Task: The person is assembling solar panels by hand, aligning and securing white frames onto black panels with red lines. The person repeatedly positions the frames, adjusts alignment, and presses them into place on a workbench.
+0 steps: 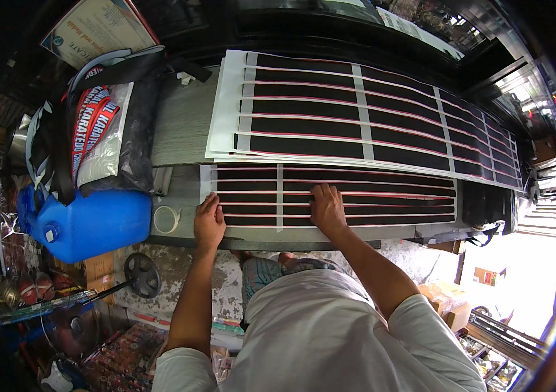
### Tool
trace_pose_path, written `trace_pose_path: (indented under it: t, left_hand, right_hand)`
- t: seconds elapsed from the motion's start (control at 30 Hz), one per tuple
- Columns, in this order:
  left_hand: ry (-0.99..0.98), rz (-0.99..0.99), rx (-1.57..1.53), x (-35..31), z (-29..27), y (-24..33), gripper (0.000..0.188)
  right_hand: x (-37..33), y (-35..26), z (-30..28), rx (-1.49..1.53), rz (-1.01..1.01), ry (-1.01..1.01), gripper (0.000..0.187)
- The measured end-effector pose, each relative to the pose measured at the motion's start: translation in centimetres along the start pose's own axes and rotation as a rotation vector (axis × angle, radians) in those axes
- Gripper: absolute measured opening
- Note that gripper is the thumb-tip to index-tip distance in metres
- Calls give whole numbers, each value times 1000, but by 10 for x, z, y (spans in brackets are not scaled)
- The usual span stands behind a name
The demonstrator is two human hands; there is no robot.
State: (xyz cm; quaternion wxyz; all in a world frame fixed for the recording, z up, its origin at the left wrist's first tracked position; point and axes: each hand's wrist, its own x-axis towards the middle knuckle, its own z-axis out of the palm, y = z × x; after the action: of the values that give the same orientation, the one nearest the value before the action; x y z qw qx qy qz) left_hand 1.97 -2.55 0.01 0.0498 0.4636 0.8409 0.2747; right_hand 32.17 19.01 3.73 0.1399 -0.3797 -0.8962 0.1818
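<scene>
Black strips with red and white edges (382,201) lie side by side on a pale backing sheet (207,178), crossed by a narrow light tape (280,196). My left hand (209,222) rests at the sheet's left end, fingers together and bent over the ends of the strips. Farther right, my right hand (329,208) presses on the middle strips with its fingers curled under. Whatever either hand may pinch is hidden beneath the fingers. A larger stack of similar striped sheets (402,117) lies just beyond, on a raised surface.
Left of the sheets stand a blue plastic jerrycan (98,222) and a plastic-wrapped bundle with printed straps (105,134). Beside the jerrycan lies a roll of tape (167,219). A dark bag (487,206) sits at the right end. Cardboard boxes (446,299) stand below right.
</scene>
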Motion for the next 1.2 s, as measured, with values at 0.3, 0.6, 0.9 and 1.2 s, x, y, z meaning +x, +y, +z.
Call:
trace_pose_path:
  t: [0.3,0.6,0.9,1.2]
  left_hand:
    - [-2,-40,-55,0,7,-9,35]
    - [7,-2,3,-1,2,0,36]
    - [10,5,-2,-1,0,2,32]
    - [-3,-14,2,-1,0,2,36]
  right_hand:
    - [10,0,3,-45,23,-111,35]
    - [24,1,12,60,147,-112,19]
    - [30,8,27,16,180,-89,29]
    - [29,1,21,44,215,-64,19]
